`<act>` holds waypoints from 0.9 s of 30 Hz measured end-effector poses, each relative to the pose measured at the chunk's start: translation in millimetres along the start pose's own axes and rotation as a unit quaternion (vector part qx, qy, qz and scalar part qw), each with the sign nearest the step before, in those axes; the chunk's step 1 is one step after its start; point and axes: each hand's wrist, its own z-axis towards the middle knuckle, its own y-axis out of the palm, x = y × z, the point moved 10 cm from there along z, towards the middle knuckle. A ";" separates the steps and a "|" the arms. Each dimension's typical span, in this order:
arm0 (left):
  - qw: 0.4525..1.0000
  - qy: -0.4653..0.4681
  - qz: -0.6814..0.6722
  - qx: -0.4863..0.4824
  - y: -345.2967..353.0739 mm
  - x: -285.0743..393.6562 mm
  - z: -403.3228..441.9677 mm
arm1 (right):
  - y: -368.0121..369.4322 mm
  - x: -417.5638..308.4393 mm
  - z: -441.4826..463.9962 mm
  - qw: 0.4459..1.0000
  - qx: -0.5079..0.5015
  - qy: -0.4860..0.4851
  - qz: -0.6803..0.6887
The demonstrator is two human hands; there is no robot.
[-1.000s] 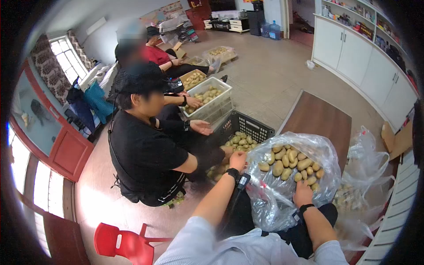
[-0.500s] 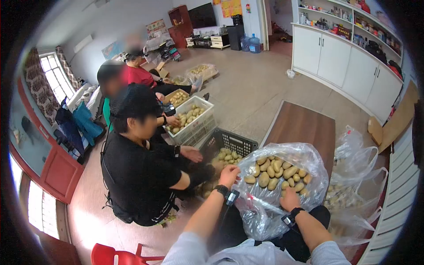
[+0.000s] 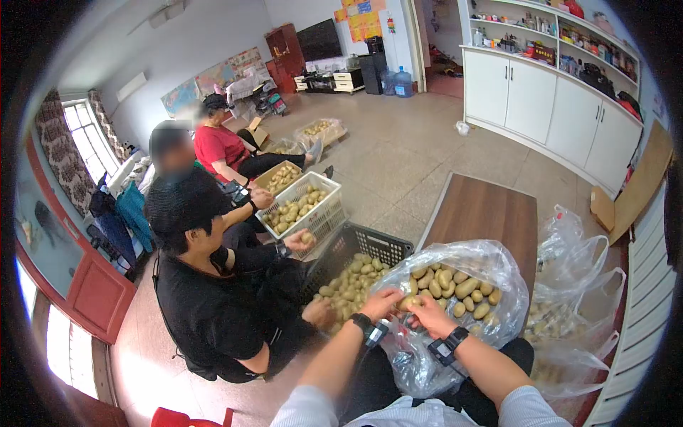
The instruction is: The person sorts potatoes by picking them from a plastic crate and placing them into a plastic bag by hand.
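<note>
My left hand (image 3: 384, 304) and my right hand (image 3: 431, 317) meet over the near left side of a clear plastic bag (image 3: 509, 267). A potato (image 3: 410, 302) sits between them, with the fingers of both hands closed on it; part of it is covered. Inside the opened bag, many potatoes (image 3: 467, 287) lie in a heap behind my right hand. Left of my left hand is a dark grey crate (image 3: 398, 250) holding more potatoes (image 3: 353, 281).
A brown table (image 3: 484, 213) supports the bag. Other filled bags (image 3: 569, 299) stand on the right. A person in black (image 3: 213, 299) sits at the crate, one hand holding a potato. A white crate (image 3: 324, 210) and other seated people are farther back.
My right hand has come up and left out of the bag's heap with a potato, and my left hand has moved right to it. The neighbour's hand has lifted a potato toward the white crate.
</note>
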 end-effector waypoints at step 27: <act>0.975 0.015 -0.023 0.219 -111.9 -42.2 11.3 | -175.3 19.9 -66.2 0.790 0.363 -0.083 -0.488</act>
